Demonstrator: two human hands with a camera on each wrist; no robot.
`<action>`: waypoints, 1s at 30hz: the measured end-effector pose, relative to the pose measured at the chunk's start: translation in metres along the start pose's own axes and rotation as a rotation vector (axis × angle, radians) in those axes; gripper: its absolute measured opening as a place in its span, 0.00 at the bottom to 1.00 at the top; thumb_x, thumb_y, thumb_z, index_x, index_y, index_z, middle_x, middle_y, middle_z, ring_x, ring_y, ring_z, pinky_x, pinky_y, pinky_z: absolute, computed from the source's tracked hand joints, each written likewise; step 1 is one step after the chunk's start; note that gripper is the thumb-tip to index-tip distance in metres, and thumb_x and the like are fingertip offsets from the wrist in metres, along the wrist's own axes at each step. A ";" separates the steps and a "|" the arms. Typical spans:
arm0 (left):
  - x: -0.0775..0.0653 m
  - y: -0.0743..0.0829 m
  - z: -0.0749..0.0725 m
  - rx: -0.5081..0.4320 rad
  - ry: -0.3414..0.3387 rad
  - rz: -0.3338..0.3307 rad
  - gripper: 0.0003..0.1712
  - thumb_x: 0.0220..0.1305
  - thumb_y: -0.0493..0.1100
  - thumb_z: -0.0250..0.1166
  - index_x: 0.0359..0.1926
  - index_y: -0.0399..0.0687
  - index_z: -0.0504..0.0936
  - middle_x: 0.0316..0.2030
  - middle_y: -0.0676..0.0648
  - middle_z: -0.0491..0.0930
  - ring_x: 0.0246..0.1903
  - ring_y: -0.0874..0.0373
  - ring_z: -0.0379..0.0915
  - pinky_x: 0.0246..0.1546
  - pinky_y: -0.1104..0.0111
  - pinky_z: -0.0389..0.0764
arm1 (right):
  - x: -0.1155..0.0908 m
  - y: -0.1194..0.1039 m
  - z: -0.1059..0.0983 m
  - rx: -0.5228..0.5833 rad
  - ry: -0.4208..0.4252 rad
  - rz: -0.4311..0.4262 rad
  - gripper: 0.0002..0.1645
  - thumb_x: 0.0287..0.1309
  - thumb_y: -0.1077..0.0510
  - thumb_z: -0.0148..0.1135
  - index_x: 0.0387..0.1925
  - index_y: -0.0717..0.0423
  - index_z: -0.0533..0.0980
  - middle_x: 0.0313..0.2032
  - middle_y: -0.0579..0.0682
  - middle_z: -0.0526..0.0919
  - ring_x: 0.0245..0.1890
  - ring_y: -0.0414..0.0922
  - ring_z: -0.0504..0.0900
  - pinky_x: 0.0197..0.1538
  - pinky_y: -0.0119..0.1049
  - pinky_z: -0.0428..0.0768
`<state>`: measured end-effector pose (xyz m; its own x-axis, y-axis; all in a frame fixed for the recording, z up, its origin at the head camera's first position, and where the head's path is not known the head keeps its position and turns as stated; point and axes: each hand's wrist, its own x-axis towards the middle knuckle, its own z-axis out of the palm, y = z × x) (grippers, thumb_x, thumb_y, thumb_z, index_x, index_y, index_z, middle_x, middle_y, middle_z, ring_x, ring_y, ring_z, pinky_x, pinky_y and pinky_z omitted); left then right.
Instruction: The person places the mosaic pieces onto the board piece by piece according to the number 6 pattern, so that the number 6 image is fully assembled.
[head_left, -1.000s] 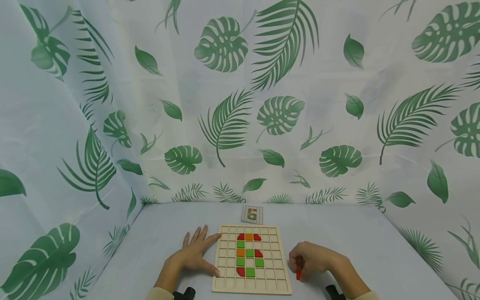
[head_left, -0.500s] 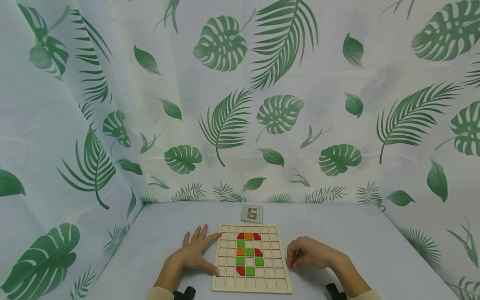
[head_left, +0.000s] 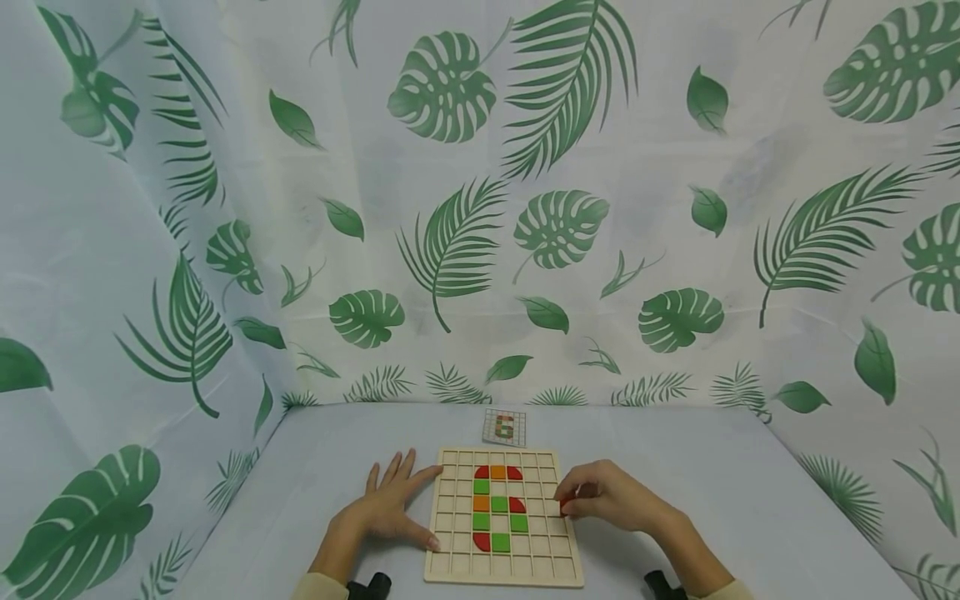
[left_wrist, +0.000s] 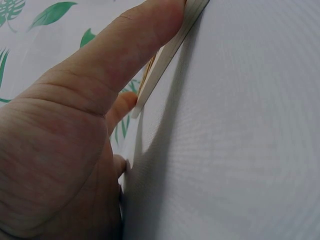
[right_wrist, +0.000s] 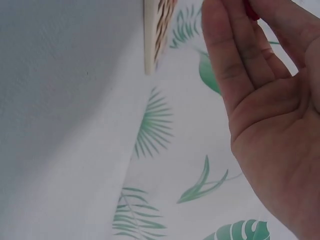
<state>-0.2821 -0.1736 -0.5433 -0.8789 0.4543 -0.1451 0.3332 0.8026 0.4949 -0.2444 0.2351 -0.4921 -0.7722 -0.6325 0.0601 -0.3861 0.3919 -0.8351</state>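
A wooden grid board point(head_left: 457, 571) lies on the table, with red, orange and green tiles point(head_left: 499, 505) set in its squares. My left hand point(head_left: 386, 508) rests at the board's left side, fingers spread, thumb and index finger touching the edge. In the left wrist view the thumb point(left_wrist: 135, 40) lies against the board's rim. My right hand point(head_left: 603, 496) pinches a small red tile point(head_left: 565, 506) over the right edge of the board. Only a bit of that red tile shows between the fingers in the right wrist view; most of it is hidden.
Behind the board lies a small card point(head_left: 505, 427) printed with a coloured pattern on a grid. A white curtain point(head_left: 480, 250) with green leaves hangs behind and to both sides of the table point(head_left: 675, 450). Black camera mounts sit at both wrists.
The right hand has moved left and away from me with the red tile, from the table beside the board to over its right edge. The left hand and board have stayed put.
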 end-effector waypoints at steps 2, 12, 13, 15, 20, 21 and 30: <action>0.000 0.000 0.000 -0.002 -0.001 0.001 0.70 0.35 0.77 0.80 0.80 0.68 0.61 0.83 0.34 0.41 0.82 0.32 0.30 0.74 0.27 0.29 | 0.001 -0.001 0.001 0.008 0.007 -0.009 0.11 0.62 0.65 0.71 0.47 0.61 0.86 0.43 0.59 0.89 0.38 0.40 0.87 0.42 0.32 0.87; 0.002 -0.001 0.001 0.001 -0.005 -0.027 0.71 0.32 0.79 0.79 0.79 0.71 0.62 0.83 0.35 0.41 0.83 0.33 0.29 0.74 0.28 0.29 | 0.006 -0.003 0.006 -0.056 0.013 0.053 0.13 0.60 0.64 0.73 0.47 0.57 0.87 0.43 0.52 0.90 0.35 0.39 0.88 0.40 0.30 0.87; 0.002 -0.001 0.001 0.001 -0.007 -0.030 0.71 0.32 0.80 0.79 0.79 0.71 0.62 0.83 0.35 0.41 0.83 0.33 0.29 0.74 0.28 0.29 | 0.007 -0.003 0.007 -0.069 0.016 0.056 0.13 0.59 0.64 0.74 0.46 0.56 0.87 0.41 0.50 0.90 0.34 0.38 0.87 0.39 0.30 0.87; 0.003 -0.002 0.002 0.000 -0.009 -0.034 0.71 0.32 0.80 0.79 0.79 0.72 0.62 0.83 0.36 0.41 0.83 0.34 0.29 0.74 0.28 0.28 | 0.008 -0.004 0.009 -0.088 0.022 0.053 0.12 0.59 0.63 0.74 0.45 0.55 0.87 0.39 0.46 0.90 0.32 0.37 0.86 0.37 0.31 0.86; 0.004 -0.003 0.003 -0.002 -0.009 -0.031 0.71 0.31 0.80 0.79 0.79 0.72 0.61 0.83 0.36 0.41 0.83 0.33 0.29 0.74 0.28 0.28 | 0.011 -0.007 0.014 -0.099 0.027 0.014 0.13 0.59 0.63 0.74 0.47 0.55 0.87 0.40 0.45 0.91 0.34 0.35 0.85 0.38 0.30 0.86; 0.004 -0.003 0.003 -0.002 -0.008 -0.029 0.71 0.31 0.80 0.79 0.79 0.72 0.61 0.83 0.36 0.41 0.83 0.33 0.29 0.74 0.28 0.28 | 0.012 -0.008 0.016 -0.102 0.027 0.004 0.13 0.59 0.63 0.74 0.47 0.55 0.87 0.41 0.45 0.91 0.35 0.35 0.85 0.39 0.30 0.86; 0.004 -0.004 0.002 -0.001 -0.005 -0.021 0.71 0.32 0.80 0.79 0.79 0.72 0.61 0.83 0.36 0.41 0.83 0.33 0.29 0.74 0.28 0.28 | 0.021 -0.009 0.030 -0.141 -0.019 -0.063 0.16 0.65 0.59 0.70 0.53 0.57 0.87 0.46 0.49 0.91 0.39 0.33 0.84 0.45 0.28 0.84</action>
<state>-0.2864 -0.1742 -0.5475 -0.8839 0.4396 -0.1596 0.3147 0.8115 0.4924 -0.2416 0.1982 -0.5001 -0.7350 -0.6709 0.0984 -0.5017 0.4405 -0.7445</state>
